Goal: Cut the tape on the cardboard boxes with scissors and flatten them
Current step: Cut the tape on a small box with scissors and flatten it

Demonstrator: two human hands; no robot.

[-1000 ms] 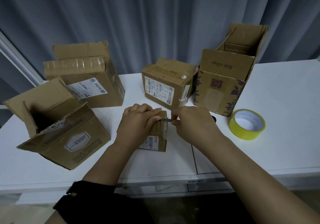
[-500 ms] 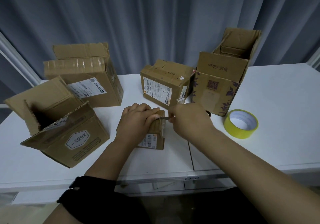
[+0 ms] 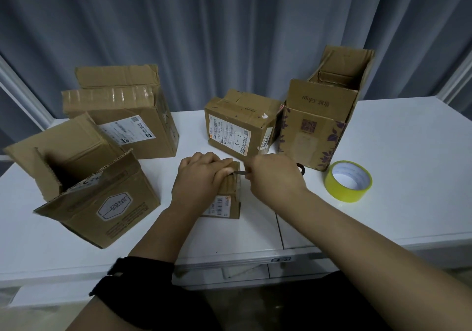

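While the left hand point(image 3: 201, 180) holds a small labelled box point(image 3: 228, 204), the right hand point(image 3: 274, 180) grips scissors point(image 3: 240, 173).

The head-worn wide-angle camera is looking forward and down over the flat white table point(image 3: 413, 157). It is sitting close above the left hand point(image 3: 201, 177) and right hand point(image 3: 274, 177) and facing the pleated grey curtain point(image 3: 229, 36).

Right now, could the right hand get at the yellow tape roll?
Probably yes. The tape roll lies just right of the right hand, with only bare table between them. But that hand grips the scissors at the small box the left hand holds, so it must free itself first.
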